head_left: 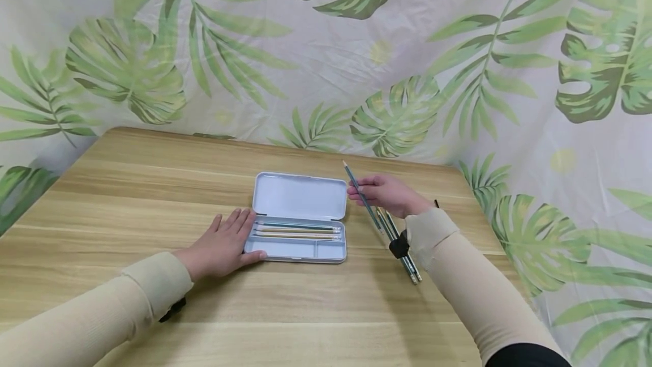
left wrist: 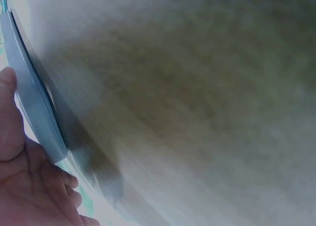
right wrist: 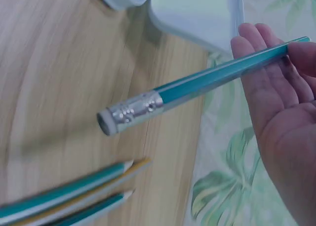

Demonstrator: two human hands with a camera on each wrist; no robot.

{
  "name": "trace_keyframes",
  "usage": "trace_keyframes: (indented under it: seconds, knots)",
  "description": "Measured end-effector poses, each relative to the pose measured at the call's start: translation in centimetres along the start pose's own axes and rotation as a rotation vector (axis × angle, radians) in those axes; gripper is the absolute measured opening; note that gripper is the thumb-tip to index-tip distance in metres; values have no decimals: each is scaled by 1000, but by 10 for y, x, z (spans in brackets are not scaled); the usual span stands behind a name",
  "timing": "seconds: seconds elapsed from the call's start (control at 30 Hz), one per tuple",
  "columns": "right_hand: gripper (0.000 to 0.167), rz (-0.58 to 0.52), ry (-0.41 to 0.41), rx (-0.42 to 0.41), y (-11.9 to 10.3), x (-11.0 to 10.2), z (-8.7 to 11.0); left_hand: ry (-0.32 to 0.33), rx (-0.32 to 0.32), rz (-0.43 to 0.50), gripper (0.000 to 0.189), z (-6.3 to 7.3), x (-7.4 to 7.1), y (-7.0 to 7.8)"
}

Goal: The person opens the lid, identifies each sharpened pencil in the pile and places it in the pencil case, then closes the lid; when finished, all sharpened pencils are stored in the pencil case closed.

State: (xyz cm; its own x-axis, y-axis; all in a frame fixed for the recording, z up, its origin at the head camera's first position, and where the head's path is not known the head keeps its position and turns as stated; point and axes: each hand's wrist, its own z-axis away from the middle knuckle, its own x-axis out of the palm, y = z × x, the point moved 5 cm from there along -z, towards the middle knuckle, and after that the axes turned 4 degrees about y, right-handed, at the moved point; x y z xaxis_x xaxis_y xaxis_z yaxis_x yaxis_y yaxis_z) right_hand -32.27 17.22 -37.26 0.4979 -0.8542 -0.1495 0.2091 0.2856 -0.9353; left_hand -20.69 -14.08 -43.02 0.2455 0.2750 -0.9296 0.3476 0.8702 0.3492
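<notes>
An open pale blue pencil case lies on the table with its lid tipped back. Several pencils, blue-green and yellow, lie side by side in its long upper compartment. My left hand rests against the case's left end, fingers straight, thumb along the front edge. To the right of the lid, my right hand pinches a teal pencil between thumb and fingers. That pencil slants, sharpened tip up and away, its silver ferrule and eraser end down toward the table.
Beneath the right wrist, a loose bunch of pencils lies on the wooden table, partly hidden by the forearm and a black wrist strap. A leaf-printed cloth hangs behind the table's far edge.
</notes>
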Motion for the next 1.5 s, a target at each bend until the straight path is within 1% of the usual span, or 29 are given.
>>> trace_keyframes:
  seconds: [0.1,0.3,0.4,0.5,0.63,0.73,0.9,1.17,1.33,1.47,1.5]
  knots:
    - [39,19,-26,2,-6,13,-7,7,6,-1,99,0,0,0]
    - [35,128,-60,16,-13,36,-20,18,19,2,98,1,1,0]
    - [34,152,-80,15,-16,47,-26,16,19,-1,97,0,1,0]
    - [33,185,-81,-2,-20,58,-31,20,21,-11,98,0,1,-1]
    - [31,258,-74,-42,-20,69,-38,21,18,-19,98,-1,2,-2]
    - [30,301,-91,-73,-18,78,-41,14,15,-21,98,-2,2,-1]
    - [30,327,-126,-91,-15,89,-44,11,12,-29,100,-1,2,-2]
    - [27,371,-171,-87,-10,102,-43,27,12,-40,100,-1,3,-5]
    - [26,453,-211,-113,-4,108,-43,33,16,-41,99,-1,2,-4]
    - [24,561,-226,-140,0,112,-46,27,13,-40,100,-1,2,-4]
    - [24,572,-227,-137,2,113,-46,25,11,-39,100,-1,3,-4]
